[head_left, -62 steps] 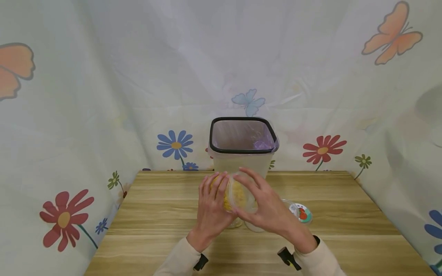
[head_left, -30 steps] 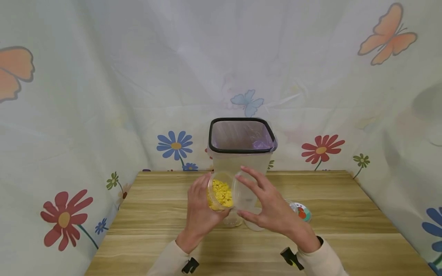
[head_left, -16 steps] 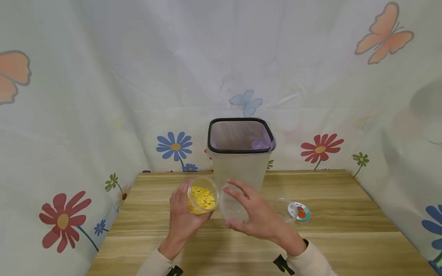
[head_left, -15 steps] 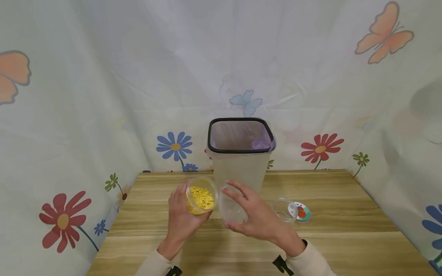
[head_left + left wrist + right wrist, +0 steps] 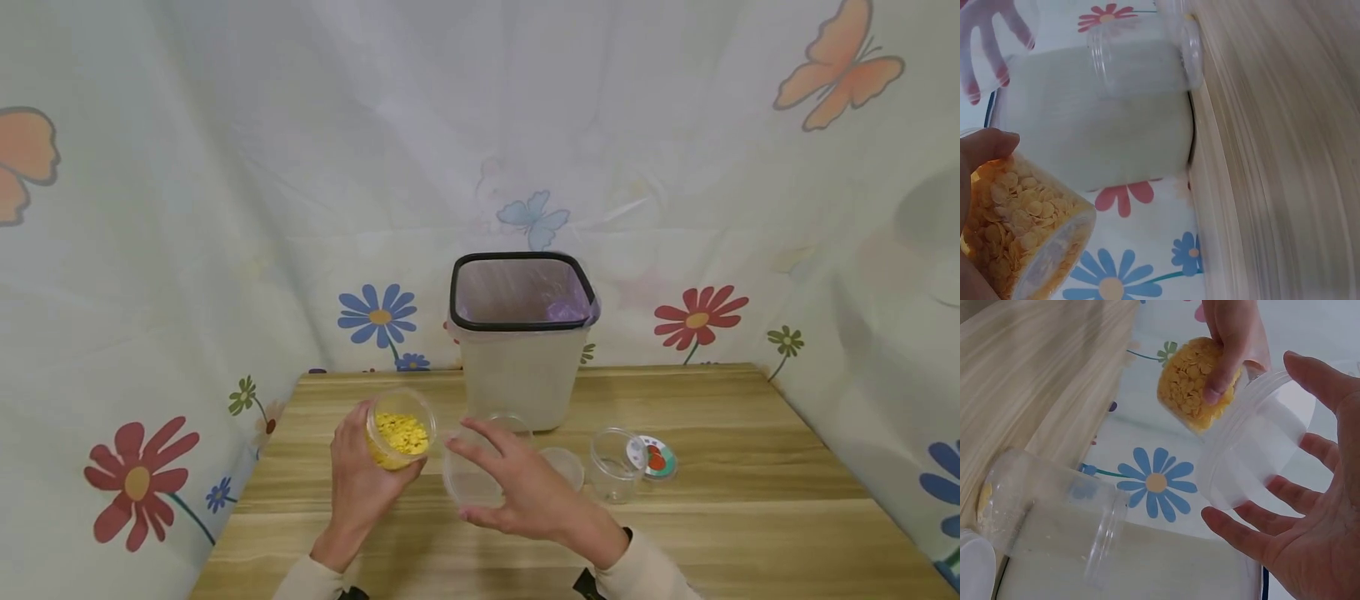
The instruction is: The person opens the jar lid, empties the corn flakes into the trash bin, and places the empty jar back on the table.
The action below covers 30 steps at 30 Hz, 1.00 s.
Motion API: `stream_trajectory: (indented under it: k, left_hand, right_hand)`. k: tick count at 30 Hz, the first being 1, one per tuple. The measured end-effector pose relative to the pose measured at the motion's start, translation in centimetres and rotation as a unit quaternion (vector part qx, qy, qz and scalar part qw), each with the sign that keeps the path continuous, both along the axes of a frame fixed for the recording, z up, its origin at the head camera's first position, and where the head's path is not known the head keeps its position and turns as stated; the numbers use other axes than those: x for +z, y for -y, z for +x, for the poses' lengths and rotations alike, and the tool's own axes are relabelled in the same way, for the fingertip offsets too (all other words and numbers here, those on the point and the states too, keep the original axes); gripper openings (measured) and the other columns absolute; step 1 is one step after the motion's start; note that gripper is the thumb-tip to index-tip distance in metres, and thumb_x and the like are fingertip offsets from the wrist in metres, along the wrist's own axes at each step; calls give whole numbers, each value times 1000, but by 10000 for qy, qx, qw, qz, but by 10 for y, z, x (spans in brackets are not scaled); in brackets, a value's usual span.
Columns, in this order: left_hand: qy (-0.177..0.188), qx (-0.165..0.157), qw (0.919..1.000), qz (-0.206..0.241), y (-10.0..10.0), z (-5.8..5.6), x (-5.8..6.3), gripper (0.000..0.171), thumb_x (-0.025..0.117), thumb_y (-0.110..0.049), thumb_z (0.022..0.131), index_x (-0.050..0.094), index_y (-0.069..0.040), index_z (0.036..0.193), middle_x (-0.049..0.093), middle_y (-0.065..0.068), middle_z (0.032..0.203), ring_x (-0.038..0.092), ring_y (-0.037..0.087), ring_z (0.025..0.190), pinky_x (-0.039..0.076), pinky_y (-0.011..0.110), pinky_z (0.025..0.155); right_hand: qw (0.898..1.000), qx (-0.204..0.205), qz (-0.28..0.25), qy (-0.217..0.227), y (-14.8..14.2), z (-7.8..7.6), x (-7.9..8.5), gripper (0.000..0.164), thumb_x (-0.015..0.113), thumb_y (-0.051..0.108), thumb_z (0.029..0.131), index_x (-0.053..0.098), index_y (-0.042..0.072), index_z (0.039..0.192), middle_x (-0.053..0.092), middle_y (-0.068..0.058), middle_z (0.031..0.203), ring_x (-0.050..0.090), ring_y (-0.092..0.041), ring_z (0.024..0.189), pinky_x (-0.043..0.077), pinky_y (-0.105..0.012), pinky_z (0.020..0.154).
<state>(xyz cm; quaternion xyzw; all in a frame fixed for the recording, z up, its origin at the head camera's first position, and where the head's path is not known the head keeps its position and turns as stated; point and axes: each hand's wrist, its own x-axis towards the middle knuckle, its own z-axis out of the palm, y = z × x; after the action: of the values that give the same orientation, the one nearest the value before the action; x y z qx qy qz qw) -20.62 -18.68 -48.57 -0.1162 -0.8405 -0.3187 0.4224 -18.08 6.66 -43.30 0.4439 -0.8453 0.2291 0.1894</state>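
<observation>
My left hand (image 5: pixel 362 479) grips a clear plastic jar (image 5: pixel 408 402) from its left side. Yellow flakes, like corn flakes (image 5: pixel 1019 219), partly fill it, and its uncovered mouth tilts toward the head camera. To the right, my right hand (image 5: pixel 536 496) holds a translucent lid (image 5: pixel 1254 440) by its edge, thumb and spread fingertips around the rim. A gap separates lid and jar in the head view. Both are raised above the wooden table (image 5: pixel 720 542). Behind my right hand stands another clear jar (image 5: pixel 1060 506), with a few yellow crumbs at its bottom, its lower part hidden in the head view.
A pale bin (image 5: pixel 517 375) with a black rim and purple liner stands at the back. Right of my right hand lie a second translucent lid (image 5: pixel 564 467), a small clear container (image 5: pixel 617 471) and a round lid with a tomato picture (image 5: pixel 658 458). A flowered curtain surrounds the table.
The lid has come off the jar of flakes. My left hand has drawn the jar left and tipped its mouth into view; my right hand has moved left and down with the lid.
</observation>
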Motion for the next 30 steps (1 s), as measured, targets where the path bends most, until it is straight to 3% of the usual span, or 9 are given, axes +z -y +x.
stream_trajectory:
  k: [4,13,21,25,30]
  left_hand:
    - [-41,142,9999,-23,11,-2,-2,110,94,-34,48,43,-5,140,53,14,132,50,34,118,39,54,99]
    - [-44,266,9996,-84,24,-2,-3,112,94,-34,48,41,-4,142,52,16,134,48,35,119,38,55,98]
    - [-47,289,9995,-151,29,-2,-4,113,94,-36,48,41,-5,143,51,17,135,48,36,121,37,55,97]
    - [-109,308,9993,-173,31,-2,-6,114,95,-35,46,42,-3,142,52,17,135,48,36,120,37,54,97]
    - [-181,340,9990,-239,30,-4,-7,115,96,-35,44,43,-2,141,52,18,133,49,36,118,38,54,95]
  right_hand:
    - [9998,-20,193,-4,7,0,-8,77,80,47,77,47,28,144,39,-5,154,47,-29,136,52,-47,97]
    - [9923,-259,1082,539,23,-3,-27,75,73,50,83,41,31,148,32,-4,159,43,-31,139,51,-50,98]
    - [9845,-471,1532,712,36,-12,-42,70,73,48,83,45,31,146,39,-8,154,47,-34,134,52,-52,93]
    - [9762,-441,1928,886,42,-19,-54,69,75,47,83,47,32,144,42,-7,152,49,-33,132,53,-49,92]
    - [9588,-566,2425,1365,51,-23,-62,70,76,50,80,47,40,143,44,-1,152,48,-28,133,51,-52,94]
